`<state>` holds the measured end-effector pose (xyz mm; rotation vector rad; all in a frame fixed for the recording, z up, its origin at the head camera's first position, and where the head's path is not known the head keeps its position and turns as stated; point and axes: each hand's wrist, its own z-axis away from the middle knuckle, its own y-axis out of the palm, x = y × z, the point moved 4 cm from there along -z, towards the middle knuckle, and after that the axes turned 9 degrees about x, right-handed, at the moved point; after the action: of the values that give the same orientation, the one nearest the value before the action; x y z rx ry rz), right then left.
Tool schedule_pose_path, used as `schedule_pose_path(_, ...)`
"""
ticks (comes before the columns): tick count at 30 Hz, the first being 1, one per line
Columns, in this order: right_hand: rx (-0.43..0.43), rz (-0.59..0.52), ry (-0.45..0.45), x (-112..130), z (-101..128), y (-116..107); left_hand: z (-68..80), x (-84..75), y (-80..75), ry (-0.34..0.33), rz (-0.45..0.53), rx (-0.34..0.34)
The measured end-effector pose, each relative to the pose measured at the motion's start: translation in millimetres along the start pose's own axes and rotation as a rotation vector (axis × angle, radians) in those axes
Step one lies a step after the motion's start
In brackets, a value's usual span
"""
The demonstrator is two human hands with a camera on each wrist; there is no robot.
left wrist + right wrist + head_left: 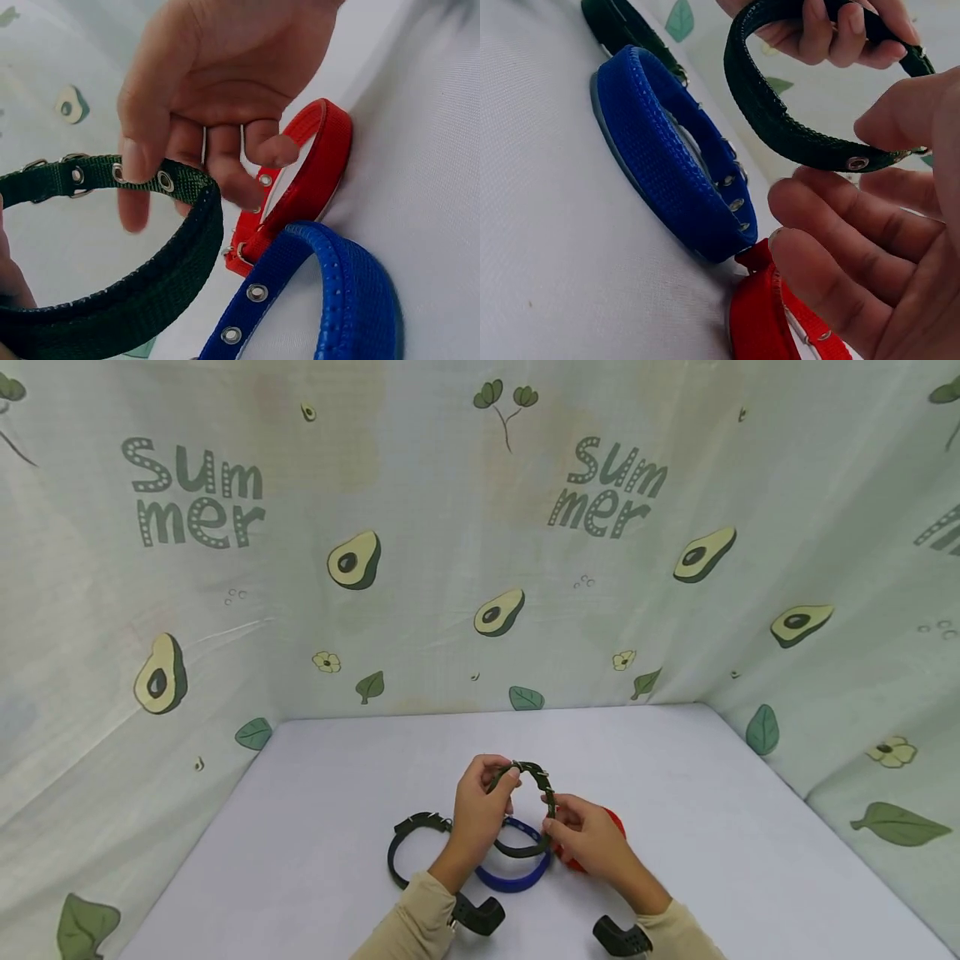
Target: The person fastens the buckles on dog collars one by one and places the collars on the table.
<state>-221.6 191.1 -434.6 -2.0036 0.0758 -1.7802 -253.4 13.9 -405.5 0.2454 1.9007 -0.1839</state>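
A dark green collar [517, 852] with metal eyelets is held up as a loop between both hands. My left hand [482, 797] grips its upper left part. Its right side is pinched between thumb and finger of my right hand [592, 839]; in the right wrist view the other fingers of this right hand [855, 255] are spread below the strap. Beneath the held loop lies a blue collar [513, 885]. A red collar [615, 820] sits behind the right hand, partly hidden by it, and shows more fully in the left wrist view.
Another dark collar [393, 852] lies on the white table [337, 777] left of the left forearm. Black devices are on the left wrist [480, 917] and the right wrist [621, 935]. A printed cloth [427, 527] hangs behind and beside the table.
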Motion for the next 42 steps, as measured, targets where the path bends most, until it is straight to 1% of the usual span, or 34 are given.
schedule_pose_path(3, -0.013, 0.018, 0.006, -0.7, 1.6, 0.4, 0.9, 0.4, -0.5, 0.011, 0.008, 0.014)
schedule_pose_path(6, -0.093, 0.023, 0.032, -2.5, 3.1, -3.5, -0.2, 1.9, -0.4, -0.001, 0.003, 0.058)
schedule_pose_path(9, -0.17, 0.015, 0.06, -4.4, 3.2, -8.8, -2.0, 4.3, -0.6, -0.035, -0.011, 0.097)
schedule_pose_path(12, -0.208, -0.009, 0.061, -4.2, 2.4, -12.7, -3.7, 5.9, -1.4, -0.058, -0.034, 0.11)
schedule_pose_path(14, -0.217, -0.029, 0.06, -3.4, 2.0, -14.4, -4.4, 7.0, -2.1, -0.062, -0.072, 0.107)
schedule_pose_path(20, -0.255, -0.078, 0.094, -3.9, 5.3, -20.8, -2.3, 6.7, -2.1, -0.054, -0.294, 0.073)
schedule_pose_path(22, -0.275, -0.082, 0.099, -5.4, 6.2, -24.6, -2.2, 6.7, -0.7, -0.038, -0.336, 0.079)
schedule_pose_path(24, -0.294, -0.07, 0.106, -6.7, 7.0, -29.0, -2.0, 7.5, 1.5, -0.032, -0.355, 0.098)
schedule_pose_path(28, -0.318, -0.02, 0.132, -10.9, 8.1, -37.6, -0.6, 11.1, 6.0, -0.05, -0.362, 0.15)
schedule_pose_path(32, -0.344, 0.012, 0.143, -12.5, 9.2, -45.2, 1.4, 13.0, 9.7, -0.066, -0.341, 0.202)
schedule_pose_path(38, -0.345, 0.026, 0.156, -16.3, 10.1, -52.3, 3.8, 12.9, 14.3, -0.087, -0.328, 0.25)
schedule_pose_path(42, -0.361, 0.039, 0.164, -18.1, 12.7, -58.7, 6.0, 12.2, 21.6, -0.09, -0.317, 0.286)
